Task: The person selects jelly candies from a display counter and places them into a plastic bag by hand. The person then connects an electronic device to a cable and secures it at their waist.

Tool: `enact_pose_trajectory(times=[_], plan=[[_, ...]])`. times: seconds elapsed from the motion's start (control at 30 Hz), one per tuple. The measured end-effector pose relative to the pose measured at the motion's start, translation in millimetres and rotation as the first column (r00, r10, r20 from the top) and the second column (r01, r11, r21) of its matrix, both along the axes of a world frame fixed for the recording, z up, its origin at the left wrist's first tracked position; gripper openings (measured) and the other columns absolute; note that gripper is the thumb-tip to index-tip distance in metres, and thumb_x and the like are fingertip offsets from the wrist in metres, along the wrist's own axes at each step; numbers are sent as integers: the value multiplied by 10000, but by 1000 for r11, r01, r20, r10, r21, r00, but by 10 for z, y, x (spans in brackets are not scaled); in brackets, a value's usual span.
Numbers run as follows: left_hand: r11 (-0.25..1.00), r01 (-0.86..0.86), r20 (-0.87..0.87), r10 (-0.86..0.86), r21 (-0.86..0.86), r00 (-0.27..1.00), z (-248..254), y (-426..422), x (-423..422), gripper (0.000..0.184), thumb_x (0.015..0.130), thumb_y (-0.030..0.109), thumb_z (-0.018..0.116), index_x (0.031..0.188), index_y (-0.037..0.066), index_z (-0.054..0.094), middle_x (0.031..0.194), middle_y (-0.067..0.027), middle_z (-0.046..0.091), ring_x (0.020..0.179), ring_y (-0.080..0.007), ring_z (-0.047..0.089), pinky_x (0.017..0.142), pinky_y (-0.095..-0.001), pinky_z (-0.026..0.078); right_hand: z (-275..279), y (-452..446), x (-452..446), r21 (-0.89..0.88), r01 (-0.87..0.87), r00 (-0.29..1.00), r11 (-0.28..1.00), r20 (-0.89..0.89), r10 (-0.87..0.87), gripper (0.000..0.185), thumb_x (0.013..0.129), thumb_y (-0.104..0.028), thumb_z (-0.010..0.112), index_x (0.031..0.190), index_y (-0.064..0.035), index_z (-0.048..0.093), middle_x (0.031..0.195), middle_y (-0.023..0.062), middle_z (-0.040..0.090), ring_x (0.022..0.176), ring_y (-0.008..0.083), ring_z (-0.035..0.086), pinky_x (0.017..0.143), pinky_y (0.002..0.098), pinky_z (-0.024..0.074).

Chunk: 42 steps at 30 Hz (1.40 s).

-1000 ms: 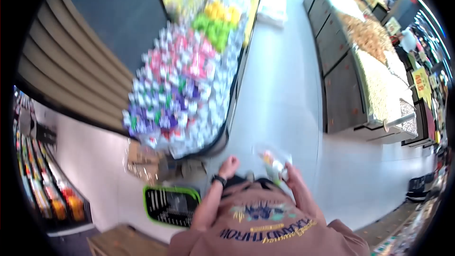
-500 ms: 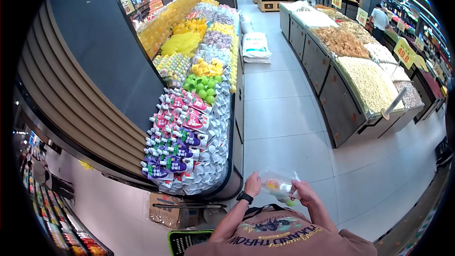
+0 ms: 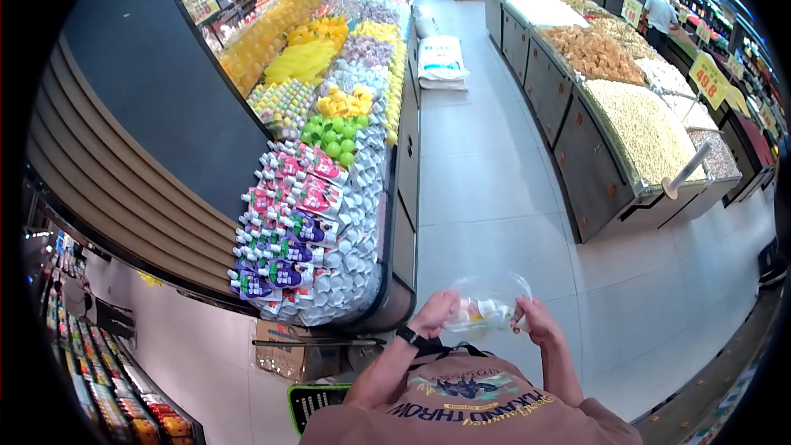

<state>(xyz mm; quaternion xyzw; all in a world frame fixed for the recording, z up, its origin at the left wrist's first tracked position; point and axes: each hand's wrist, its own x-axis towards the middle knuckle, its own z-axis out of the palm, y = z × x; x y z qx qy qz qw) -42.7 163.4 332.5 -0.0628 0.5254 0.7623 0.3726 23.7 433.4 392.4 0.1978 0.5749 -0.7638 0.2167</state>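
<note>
Between my two hands hangs a clear plastic bag point(image 3: 486, 287), in front of my chest. Small colourful packaged items point(image 3: 486, 311), white, orange and green, show through its film; their kind is too small to tell. My left hand point(image 3: 438, 311), with a dark watch on the wrist, is closed on the bag's left edge. Fingers of my right hand point(image 3: 537, 320) pinch the right edge. To the left lie pink and purple spouted pouches point(image 3: 284, 235) on a sloping display, with white-lidded cups point(image 3: 350, 255) beside them.
Green ball-shaped packs point(image 3: 334, 138) and yellow packs point(image 3: 344, 102) lie farther up the display. A black basket with a green rim point(image 3: 317, 400) and a cardboard box point(image 3: 280, 352) are low left. White sacks point(image 3: 442, 59) stand along the aisle. Bulk bins point(image 3: 630, 128) line the right; a person point(image 3: 659, 12) stands beyond.
Both hands have risen slightly with the bag, which is now spread wider and more upright between them. The view has shifted, so the left display appears farther left.
</note>
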Motion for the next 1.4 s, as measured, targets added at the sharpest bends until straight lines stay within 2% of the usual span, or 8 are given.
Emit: enact_pose_trajectory(times=[0.23, 0.47, 0.77, 0.9, 1.07, 1.23, 1.3, 1.4], plan=[[894, -113, 163, 45, 434, 986, 382, 121, -305, 328, 1040, 257, 369, 1108, 2, 564, 934, -78, 644, 836, -171, 639, 808, -330, 541, 13, 61, -434, -441, 448, 891, 778, 147, -430, 258, 946, -329, 564, 853, -92, 520, 734, 80, 551, 640, 203, 579, 480, 286, 467], [899, -263, 293, 161, 351, 942, 592, 318, -915, 266, 1031, 262, 416, 847, 106, 529, 738, 19, 537, 660, -90, 545, 636, -274, 482, 116, 43, -1137, -378, 676, 735, 633, 281, -617, 298, 932, -320, 600, 979, -40, 508, 932, 146, 577, 757, 238, 614, 567, 276, 554], [832, -226, 287, 84, 506, 954, 357, 169, -1991, 355, 1030, 255, 388, 1164, -9, 583, 1094, -107, 651, 986, -191, 637, 892, -340, 514, 480, 25, -2455, -461, 638, 766, 616, 307, -565, 335, 976, -338, 470, 939, -9, 521, 888, 177, 589, 749, 261, 645, 514, 261, 575], [788, -261, 328, 80, 558, 941, 181, 124, -2267, 336, 1023, 210, 396, 1148, -24, 604, 1072, -109, 661, 959, -184, 647, 855, -324, 529, 1038, -429, -2864, -165, 366, 908, 916, -154, -391, 238, 901, -194, 517, 1086, -46, 544, 996, 64, 609, 811, 151, 599, 632, 256, 483], [886, -202, 224, 115, 416, 968, 272, 133, -2643, 456, 1029, 300, 335, 1299, -42, 467, 1235, -173, 581, 1113, -293, 602, 960, -444, 504, 1591, -463, -3482, -19, 271, 619, 962, -763, -189, 467, 819, -236, 517, 1211, -3, 414, 1238, 173, 487, 823, 181, 594, 608, 241, 482], [855, -447, 413, 319, 263, 853, 553, 269, -3049, 280, 1021, 206, 426, 1062, 8, 620, 883, -32, 636, 721, -91, 603, 659, -246, 518, 1434, -319, -4104, -408, 172, 742, 897, -545, -391, 365, 899, -282, 493, 1113, 15, 496, 1163, 211, 536, 804, 214, 600, 603, 246, 507], [869, -371, 391, 232, 328, 891, 299, 229, -3144, 232, 1029, 243, 427, 926, 94, 571, 617, 87, 417, 455, -8, 360, 383, -179, 276, 1293, -289, -4384, -572, 335, 811, 748, -230, -539, 348, 945, -310, 471, 1032, 19, 542, 1108, 222, 561, 793, 231, 603, 617, 260, 529], [901, -354, 239, 297, 250, 925, 29, 268, -3294, 310, 1016, 240, 420, 1050, 14, 629, 900, -13, 641, 699, -45, 575, 597, -196, 465, 904, -239, -4731, -467, 646, 748, 604, 226, -625, 365, 970, -338, 471, 945, 11, 578, 1044, 223, 580, 796, 256, 604, 631, 291, 557]])
